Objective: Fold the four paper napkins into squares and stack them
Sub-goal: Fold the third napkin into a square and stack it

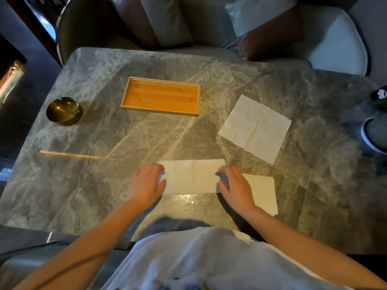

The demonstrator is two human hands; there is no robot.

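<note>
A half-folded napkin (192, 176) lies flat on the tabletop (104, 174), nearer the person than the tray (161, 96). The left hand (146, 183) presses its left end, fingers spread flat, gripping nothing; the right hand (235, 185) does likewise on its right end, hiding part of a folded stack (261, 191). An open napkin (255, 128) lies right of the tray. The stack's sheet count is unclear.

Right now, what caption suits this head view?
Both hands press a half-folded napkin flat on the marble table.

Wooden tray (160, 96), brass ashtray (64, 111)
</note>
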